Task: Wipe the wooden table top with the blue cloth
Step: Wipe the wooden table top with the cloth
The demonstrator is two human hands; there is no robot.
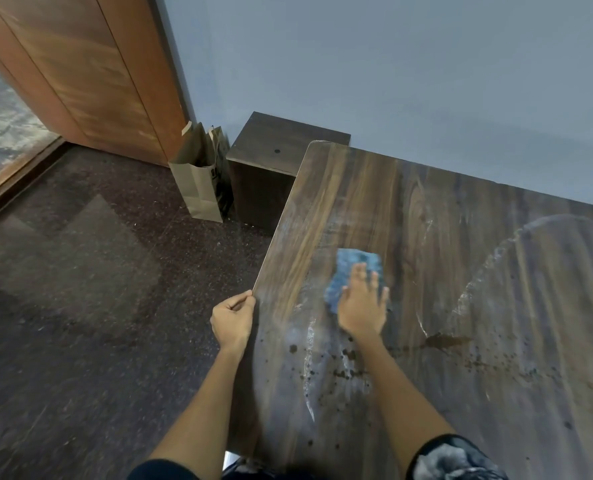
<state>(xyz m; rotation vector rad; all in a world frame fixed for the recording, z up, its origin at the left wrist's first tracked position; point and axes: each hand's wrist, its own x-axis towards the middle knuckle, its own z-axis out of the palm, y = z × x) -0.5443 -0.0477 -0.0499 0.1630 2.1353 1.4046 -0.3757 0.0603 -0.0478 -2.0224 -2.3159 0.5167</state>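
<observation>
Head camera, worn, wide-angle | looked forward and steeply down, close over the wooden table top (426, 237) at 3 o'clock | floor (80, 306) at 9 o'clock, wall (392, 64) at 12 o'clock

A plain blue-grey wall (392, 64) fills the back of the room. At left stands an orange-brown wooden door (80, 74). The floor (80, 306) is dark speckled stone. In the corner, a brown paper bag (198, 181) stands just beside a low dark wooden cabinet (271, 161).
</observation>
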